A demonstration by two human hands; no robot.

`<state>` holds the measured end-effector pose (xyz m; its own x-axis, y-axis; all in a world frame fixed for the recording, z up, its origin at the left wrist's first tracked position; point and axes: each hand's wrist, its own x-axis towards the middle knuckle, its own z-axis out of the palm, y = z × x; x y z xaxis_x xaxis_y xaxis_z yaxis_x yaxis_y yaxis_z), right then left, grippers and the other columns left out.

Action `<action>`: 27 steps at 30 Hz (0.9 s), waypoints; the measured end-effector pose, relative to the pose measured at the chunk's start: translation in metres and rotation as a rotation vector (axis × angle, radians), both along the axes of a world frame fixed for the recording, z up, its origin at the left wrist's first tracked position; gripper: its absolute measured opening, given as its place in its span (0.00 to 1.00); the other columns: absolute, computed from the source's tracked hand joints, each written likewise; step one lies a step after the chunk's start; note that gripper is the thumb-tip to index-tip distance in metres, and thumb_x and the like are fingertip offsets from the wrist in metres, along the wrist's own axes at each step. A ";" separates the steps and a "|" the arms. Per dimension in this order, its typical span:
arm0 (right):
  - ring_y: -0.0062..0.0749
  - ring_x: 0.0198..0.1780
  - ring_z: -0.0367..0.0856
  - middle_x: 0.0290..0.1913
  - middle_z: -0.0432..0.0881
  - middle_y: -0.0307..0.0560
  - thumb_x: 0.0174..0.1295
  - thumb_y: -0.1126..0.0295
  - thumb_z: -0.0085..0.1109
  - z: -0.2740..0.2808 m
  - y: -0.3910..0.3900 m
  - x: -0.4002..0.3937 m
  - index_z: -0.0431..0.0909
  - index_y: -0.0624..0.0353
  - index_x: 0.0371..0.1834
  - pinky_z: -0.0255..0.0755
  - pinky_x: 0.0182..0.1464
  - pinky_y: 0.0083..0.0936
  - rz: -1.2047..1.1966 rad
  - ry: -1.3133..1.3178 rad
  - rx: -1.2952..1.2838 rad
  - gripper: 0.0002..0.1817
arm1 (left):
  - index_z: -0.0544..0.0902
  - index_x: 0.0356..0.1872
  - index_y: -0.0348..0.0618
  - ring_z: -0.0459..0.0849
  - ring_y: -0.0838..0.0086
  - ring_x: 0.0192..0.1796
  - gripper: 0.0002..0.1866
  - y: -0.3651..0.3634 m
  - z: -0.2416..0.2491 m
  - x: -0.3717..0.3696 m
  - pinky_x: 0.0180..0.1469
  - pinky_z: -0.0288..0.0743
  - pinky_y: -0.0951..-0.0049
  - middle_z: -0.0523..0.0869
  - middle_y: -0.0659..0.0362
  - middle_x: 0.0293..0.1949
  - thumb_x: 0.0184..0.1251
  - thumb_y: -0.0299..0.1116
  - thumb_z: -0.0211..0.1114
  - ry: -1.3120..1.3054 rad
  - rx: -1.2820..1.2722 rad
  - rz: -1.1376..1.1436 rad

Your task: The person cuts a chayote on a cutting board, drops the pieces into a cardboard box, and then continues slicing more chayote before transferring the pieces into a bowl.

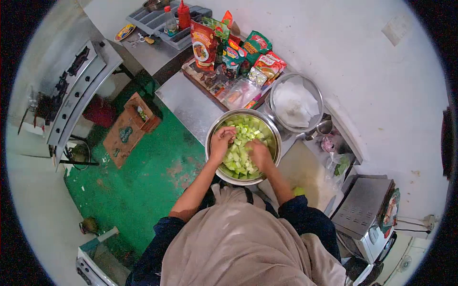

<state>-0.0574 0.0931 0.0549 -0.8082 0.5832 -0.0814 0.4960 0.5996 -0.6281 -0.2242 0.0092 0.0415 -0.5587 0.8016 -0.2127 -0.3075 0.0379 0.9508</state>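
A wide steel bowl (pixel 213 170) stands close in front of my body, filled with chopped pale green vegetable pieces (pixel 238 157). Both my hands are inside its rim. On the left side, my left hand (pixel 222 142) is closed, its fingers curled inward over the pieces. My right hand (pixel 259 155) is also closed, knuckles up and fingertips turned down among the chopped vegetable. What either hand grips is hidden by the fingers. To the right of the bowl lies a pale cutting board (pixel 305 167), with a green piece of vegetable (pixel 299 191) near my right sleeve.
Behind the bowl, a tray (pixel 200 83) carries several food packets (pixel 234 52). A clear bowl with white contents (pixel 295 102) stands right of it. A knife (pixel 330 204) lies by the board, near a metal oven (pixel 361 202). A stove (pixel 78 90) and flattened carton (pixel 125 133) are left.
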 end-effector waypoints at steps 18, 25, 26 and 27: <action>0.38 0.32 0.81 0.34 0.83 0.49 0.56 0.69 0.60 -0.012 0.030 0.010 0.80 0.61 0.41 0.74 0.34 0.29 -0.097 0.070 -0.109 0.12 | 0.78 0.47 0.37 0.78 0.81 0.37 0.11 0.001 0.005 0.001 0.39 0.72 0.84 0.82 0.60 0.38 0.66 0.22 0.52 -0.105 0.010 -0.022; 0.43 0.49 0.75 0.43 0.78 0.50 0.47 0.69 0.64 0.008 -0.033 -0.033 0.79 0.58 0.38 0.72 0.46 0.39 0.188 -0.074 0.276 0.13 | 0.78 0.50 0.40 0.80 0.78 0.40 0.13 -0.004 0.016 -0.007 0.45 0.74 0.77 0.83 0.59 0.43 0.67 0.28 0.52 -0.128 -0.038 -0.027; 0.44 0.49 0.75 0.43 0.77 0.51 0.47 0.70 0.64 0.004 -0.041 -0.036 0.79 0.58 0.39 0.72 0.47 0.39 0.187 -0.048 0.324 0.14 | 0.78 0.50 0.40 0.80 0.78 0.41 0.13 -0.004 0.016 -0.007 0.46 0.74 0.77 0.83 0.59 0.43 0.68 0.29 0.52 -0.120 -0.038 -0.029; 0.44 0.49 0.75 0.44 0.77 0.51 0.46 0.70 0.64 0.001 -0.048 -0.039 0.78 0.58 0.39 0.73 0.47 0.39 0.186 -0.021 0.372 0.15 | 0.78 0.50 0.40 0.80 0.78 0.42 0.13 -0.004 0.016 -0.007 0.46 0.74 0.77 0.83 0.59 0.43 0.68 0.29 0.52 -0.111 -0.038 -0.032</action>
<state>-0.0959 0.0450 0.0559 -0.9031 0.4198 0.0900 0.3677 0.8646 -0.3424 -0.2311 0.0054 0.0578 -0.5044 0.8087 -0.3026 -0.4089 0.0850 0.9086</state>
